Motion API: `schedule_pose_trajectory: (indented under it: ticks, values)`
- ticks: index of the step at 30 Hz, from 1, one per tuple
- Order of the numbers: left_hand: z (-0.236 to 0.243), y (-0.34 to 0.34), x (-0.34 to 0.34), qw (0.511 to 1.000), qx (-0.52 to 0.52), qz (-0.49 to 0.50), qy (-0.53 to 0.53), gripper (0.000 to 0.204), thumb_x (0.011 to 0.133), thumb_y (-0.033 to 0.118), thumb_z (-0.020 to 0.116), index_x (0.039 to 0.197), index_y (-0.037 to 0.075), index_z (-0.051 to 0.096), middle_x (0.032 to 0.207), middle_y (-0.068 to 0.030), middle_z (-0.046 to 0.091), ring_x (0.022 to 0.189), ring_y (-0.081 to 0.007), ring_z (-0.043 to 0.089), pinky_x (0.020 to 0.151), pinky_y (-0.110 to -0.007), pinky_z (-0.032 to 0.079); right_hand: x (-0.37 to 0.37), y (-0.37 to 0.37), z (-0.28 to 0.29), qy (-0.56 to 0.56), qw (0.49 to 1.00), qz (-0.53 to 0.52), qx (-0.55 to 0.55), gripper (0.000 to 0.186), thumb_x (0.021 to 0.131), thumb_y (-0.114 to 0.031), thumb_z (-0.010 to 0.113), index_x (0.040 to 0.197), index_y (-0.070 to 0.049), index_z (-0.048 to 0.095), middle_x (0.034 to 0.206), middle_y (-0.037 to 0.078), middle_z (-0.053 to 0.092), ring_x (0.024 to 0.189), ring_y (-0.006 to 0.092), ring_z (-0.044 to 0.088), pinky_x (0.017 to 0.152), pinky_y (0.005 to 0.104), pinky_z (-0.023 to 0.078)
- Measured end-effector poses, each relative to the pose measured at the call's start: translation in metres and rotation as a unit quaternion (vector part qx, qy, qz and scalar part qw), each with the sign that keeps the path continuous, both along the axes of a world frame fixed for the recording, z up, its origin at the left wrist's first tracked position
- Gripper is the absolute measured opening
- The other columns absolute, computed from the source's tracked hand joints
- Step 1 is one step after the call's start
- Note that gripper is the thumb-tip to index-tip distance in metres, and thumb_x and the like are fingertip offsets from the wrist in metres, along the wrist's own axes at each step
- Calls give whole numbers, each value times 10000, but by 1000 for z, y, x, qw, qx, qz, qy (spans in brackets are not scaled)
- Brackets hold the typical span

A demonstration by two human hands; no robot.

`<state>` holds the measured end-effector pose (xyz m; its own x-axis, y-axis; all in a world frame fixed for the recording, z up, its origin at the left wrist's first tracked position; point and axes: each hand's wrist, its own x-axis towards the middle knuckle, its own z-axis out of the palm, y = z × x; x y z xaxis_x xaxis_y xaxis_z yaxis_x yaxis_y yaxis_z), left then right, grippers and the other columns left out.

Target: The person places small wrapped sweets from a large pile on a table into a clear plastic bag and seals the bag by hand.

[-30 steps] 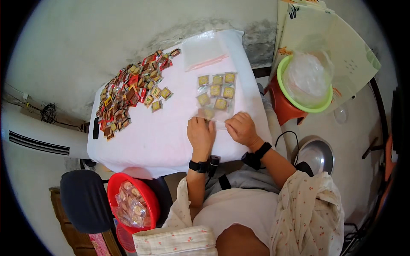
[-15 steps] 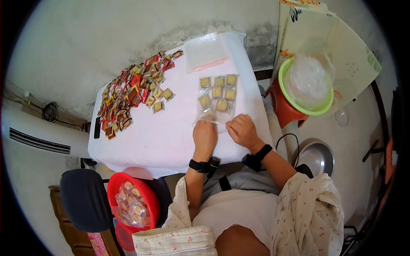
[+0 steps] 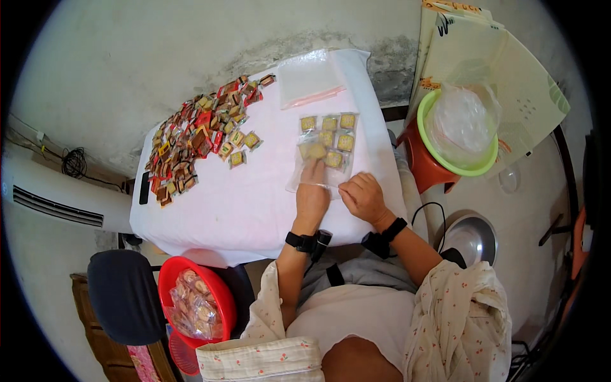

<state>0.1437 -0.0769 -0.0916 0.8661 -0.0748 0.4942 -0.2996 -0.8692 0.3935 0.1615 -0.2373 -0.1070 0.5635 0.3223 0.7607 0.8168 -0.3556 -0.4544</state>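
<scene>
A clear plastic bag [image 3: 294, 178] lies flat on the white-covered table with several individually wrapped yellow square biscuits [image 3: 345, 142] in rows inside. My left hand [image 3: 312, 198] reaches in through the near opening. Its fingers, seen through the film, are closed at a wrapped biscuit [image 3: 312, 151] on the bag's left side and partly cover it. At the bag's near right corner, my right hand [image 3: 363, 197] is curled, pinching the bag's edge. Black straps with small devices circle both wrists.
A heap of wrapped snacks [image 3: 197, 130] covers the table's left, beside a black phone [image 3: 144, 188]. Flat clear bags [image 3: 310, 79] lie at the back. A red bucket [image 3: 227, 302] of wrapped snacks stands lower left; a green-rimmed basin [image 3: 478, 170] sits on a red stool at right.
My left hand has pushed farther into the bag, moving away from me with a wrapped biscuit at its fingertips. My right hand stays at the bag's corner.
</scene>
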Motion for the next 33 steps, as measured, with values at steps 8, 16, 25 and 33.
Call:
schedule_pose_trajectory:
  ticks: [8,16,25,33]
  values:
    - [2,0,-4,999,30,21,-30,413,781,-17,553,1190,-65,519,1265,-298,490,1159,-456,480,979,-459,413,-2,1,-1,16,1000,-15,-6,112,732,-78,693,816,-82,618,727,59,548,713,256,541,706,365,427]
    - [13,70,-57,969,-176,174,25,176,868,94,568,1015,5,607,964,-161,595,904,-348,560,819,-398,460,-1,-2,4,13,1000,-6,-4,121,723,-72,698,812,-77,616,723,61,550,698,251,537,684,368,421]
    - [-2,172,35,930,-22,366,37,470,801,240,634,1200,9,546,1176,-194,557,1089,-407,503,935,-471,424,0,0,2,18,1000,8,-5,129,718,-80,696,818,-82,614,719,62,540,691,257,537,676,374,418]
    - [0,146,-4,973,8,227,29,319,817,101,565,1125,30,609,1150,-171,588,1033,-363,537,889,-448,449,-1,-1,-1,10,1000,-2,6,105,744,-89,680,821,-82,609,719,59,531,686,251,532,673,368,416]
